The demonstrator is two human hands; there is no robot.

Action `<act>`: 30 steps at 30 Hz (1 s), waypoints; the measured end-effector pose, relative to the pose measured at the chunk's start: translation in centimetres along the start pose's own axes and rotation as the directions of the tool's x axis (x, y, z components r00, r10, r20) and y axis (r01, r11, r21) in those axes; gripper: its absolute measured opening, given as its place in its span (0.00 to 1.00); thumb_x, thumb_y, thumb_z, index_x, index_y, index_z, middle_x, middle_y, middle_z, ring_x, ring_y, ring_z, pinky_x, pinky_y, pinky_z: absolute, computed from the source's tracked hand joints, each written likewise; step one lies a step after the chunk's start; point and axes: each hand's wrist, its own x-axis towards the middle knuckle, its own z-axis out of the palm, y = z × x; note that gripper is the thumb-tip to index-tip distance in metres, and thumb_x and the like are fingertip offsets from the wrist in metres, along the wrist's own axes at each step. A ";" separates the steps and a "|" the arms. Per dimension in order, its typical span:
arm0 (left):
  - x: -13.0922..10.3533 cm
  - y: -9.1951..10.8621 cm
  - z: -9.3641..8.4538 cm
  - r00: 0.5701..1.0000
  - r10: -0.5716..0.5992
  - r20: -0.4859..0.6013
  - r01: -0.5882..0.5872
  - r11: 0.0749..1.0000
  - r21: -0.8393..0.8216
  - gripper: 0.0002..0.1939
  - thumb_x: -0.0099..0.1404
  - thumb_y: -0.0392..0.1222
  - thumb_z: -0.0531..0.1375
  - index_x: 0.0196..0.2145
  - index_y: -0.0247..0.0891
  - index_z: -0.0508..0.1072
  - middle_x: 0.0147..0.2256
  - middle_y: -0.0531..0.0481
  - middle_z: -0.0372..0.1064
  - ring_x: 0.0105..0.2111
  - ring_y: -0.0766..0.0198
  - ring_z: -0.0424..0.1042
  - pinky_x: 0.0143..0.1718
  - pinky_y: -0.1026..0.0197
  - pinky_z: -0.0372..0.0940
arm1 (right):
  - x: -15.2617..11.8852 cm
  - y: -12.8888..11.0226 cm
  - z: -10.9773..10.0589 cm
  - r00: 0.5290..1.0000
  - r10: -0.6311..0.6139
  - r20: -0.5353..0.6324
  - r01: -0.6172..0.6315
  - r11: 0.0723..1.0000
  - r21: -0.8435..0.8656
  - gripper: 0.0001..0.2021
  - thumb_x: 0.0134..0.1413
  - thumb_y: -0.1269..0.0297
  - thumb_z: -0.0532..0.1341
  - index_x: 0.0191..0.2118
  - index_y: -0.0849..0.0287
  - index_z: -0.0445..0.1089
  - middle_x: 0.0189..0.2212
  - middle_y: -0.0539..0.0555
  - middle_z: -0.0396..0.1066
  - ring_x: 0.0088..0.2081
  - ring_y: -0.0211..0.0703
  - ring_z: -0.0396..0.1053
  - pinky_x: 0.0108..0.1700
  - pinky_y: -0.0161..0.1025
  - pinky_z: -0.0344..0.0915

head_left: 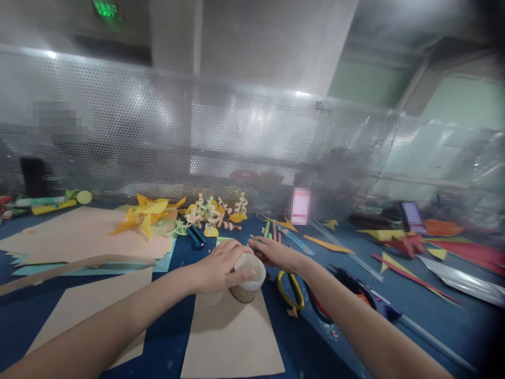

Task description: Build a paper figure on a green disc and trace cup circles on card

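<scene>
A pale, round, hollow thing like a roll of tape (249,271) stands on a light peach sheet of paper (232,342). My left hand (226,266) is closed round its left side, with the thumb across the near rim. Just behind the roll, my right hand (272,251) has its fingers pinched together over the sheet's far end. What it holds there is hidden by the fingers. Yellow-handled scissors (290,302) lie under my right forearm, beside a dark blue glue gun (355,289).
Stacked peach sheets (79,231) lie at left, with orange paper cutouts (148,213) on top. Small curled paper decorations (213,213) stand behind a blue cutter (196,237). A phone (300,206) stands upright at the back. Coloured scraps (465,252) and clear glue sticks (347,250) spread rightward.
</scene>
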 end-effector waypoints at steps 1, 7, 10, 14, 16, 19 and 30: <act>0.0 0.0 0.0 1.000 0.003 0.001 -0.003 1.000 0.005 0.22 0.64 0.56 0.46 0.50 0.42 0.60 0.46 0.44 0.58 0.49 0.52 0.55 0.51 0.49 0.52 | -0.3 0.2 0.0 1.000 -0.016 -0.022 0.016 1.000 -0.005 0.16 0.46 0.48 0.56 0.25 0.56 0.56 0.15 0.39 0.48 0.17 0.30 0.48 0.20 0.30 0.50; 0.1 0.0 0.0 1.000 -0.002 0.012 0.002 0.999 0.035 0.23 0.64 0.56 0.45 0.51 0.42 0.58 0.46 0.44 0.58 0.50 0.52 0.54 0.51 0.49 0.51 | -2.0 2.0 0.2 0.973 -0.156 -0.169 0.143 0.986 -0.087 0.20 0.46 0.41 0.51 0.28 0.55 0.56 0.14 0.39 0.43 0.15 0.32 0.45 0.18 0.31 0.47; 0.1 0.0 0.0 1.000 -0.004 0.012 0.003 0.999 0.040 0.23 0.64 0.57 0.45 0.51 0.43 0.58 0.46 0.44 0.58 0.50 0.53 0.54 0.51 0.50 0.51 | -3.4 2.7 0.3 0.940 -0.234 -0.249 0.195 0.966 -0.172 0.19 0.49 0.43 0.49 0.28 0.55 0.56 0.15 0.40 0.45 0.17 0.34 0.47 0.19 0.32 0.48; 0.1 0.0 0.1 1.000 -0.004 0.009 0.003 1.000 0.025 0.22 0.64 0.56 0.45 0.51 0.42 0.58 0.47 0.44 0.58 0.51 0.54 0.53 0.53 0.51 0.49 | -5.8 3.0 0.7 0.881 -0.338 -0.331 0.238 0.921 -0.308 0.15 0.54 0.48 0.49 0.28 0.55 0.56 0.18 0.43 0.50 0.21 0.36 0.51 0.24 0.34 0.52; 0.1 0.0 0.1 1.000 -0.004 0.007 0.003 1.000 0.017 0.22 0.64 0.56 0.45 0.51 0.43 0.58 0.48 0.45 0.58 0.51 0.54 0.53 0.53 0.51 0.49 | -6.9 3.0 1.1 0.863 -0.366 -0.349 0.240 0.904 -0.354 0.14 0.54 0.51 0.50 0.27 0.54 0.55 0.19 0.44 0.51 0.22 0.37 0.52 0.25 0.34 0.53; 0.1 0.2 0.0 1.000 -0.012 0.011 0.012 1.000 0.011 0.21 0.65 0.56 0.45 0.50 0.43 0.58 0.47 0.45 0.58 0.51 0.54 0.54 0.53 0.50 0.50 | -8.0 3.0 1.7 0.868 -0.358 -0.345 0.203 0.889 -0.411 0.12 0.56 0.53 0.49 0.27 0.53 0.53 0.17 0.42 0.48 0.18 0.37 0.50 0.21 0.33 0.53; 0.2 0.6 -0.3 0.999 -0.026 0.020 0.026 1.000 0.000 0.22 0.65 0.55 0.45 0.51 0.42 0.58 0.47 0.44 0.57 0.51 0.53 0.53 0.53 0.49 0.50 | -9.3 2.5 2.5 0.822 -0.513 -0.247 0.295 0.755 -0.586 0.12 0.58 0.60 0.46 0.25 0.54 0.50 0.18 0.44 0.51 0.19 0.35 0.53 0.21 0.31 0.54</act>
